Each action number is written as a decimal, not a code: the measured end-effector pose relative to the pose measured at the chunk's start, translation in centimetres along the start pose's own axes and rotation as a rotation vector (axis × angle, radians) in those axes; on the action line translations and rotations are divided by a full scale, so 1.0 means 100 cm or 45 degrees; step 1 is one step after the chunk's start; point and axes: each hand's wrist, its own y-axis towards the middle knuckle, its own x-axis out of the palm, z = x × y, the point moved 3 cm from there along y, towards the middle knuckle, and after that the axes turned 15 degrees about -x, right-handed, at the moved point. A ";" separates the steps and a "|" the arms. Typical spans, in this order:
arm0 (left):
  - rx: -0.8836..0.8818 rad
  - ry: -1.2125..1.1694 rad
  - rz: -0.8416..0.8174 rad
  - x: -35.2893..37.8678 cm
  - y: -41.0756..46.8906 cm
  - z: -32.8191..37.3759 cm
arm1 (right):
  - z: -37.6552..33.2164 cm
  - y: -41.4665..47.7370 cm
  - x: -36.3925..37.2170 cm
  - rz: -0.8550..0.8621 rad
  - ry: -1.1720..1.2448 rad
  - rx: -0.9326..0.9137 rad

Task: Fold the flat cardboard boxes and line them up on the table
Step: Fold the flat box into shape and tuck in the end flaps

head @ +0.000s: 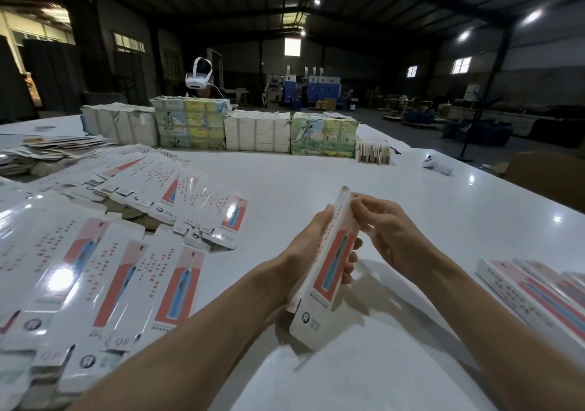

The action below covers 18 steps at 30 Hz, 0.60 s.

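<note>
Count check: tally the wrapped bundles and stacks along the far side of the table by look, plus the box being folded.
White bundles: 2
Picture-printed bundles: 2
Small striped stack: 1
Box being folded: 1
Total: 6

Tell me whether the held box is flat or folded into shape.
Opened into shape: the box shows two faces at an angle in the left hand; the right hand pinches its far end. End flaps: cannot tell.

Flat boxes [104, 271] lie left on the counter [285, 176], folded boxes [538, 290] right, bundles [221, 129] far.
</note>
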 end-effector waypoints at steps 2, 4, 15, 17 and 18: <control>-0.050 -0.031 -0.015 0.007 0.003 -0.001 | 0.000 0.001 0.002 0.048 0.164 0.017; -0.060 -0.110 -0.023 0.009 0.005 -0.003 | 0.003 0.001 0.005 0.083 0.159 0.018; 0.088 -0.483 0.035 -0.015 0.010 -0.009 | 0.021 -0.006 0.024 0.201 -0.119 0.080; 0.145 -0.401 0.167 -0.015 0.009 -0.009 | 0.019 -0.007 0.021 0.212 -0.132 0.035; 0.186 -0.357 0.262 -0.014 0.009 -0.008 | 0.018 -0.007 0.019 0.213 -0.142 0.013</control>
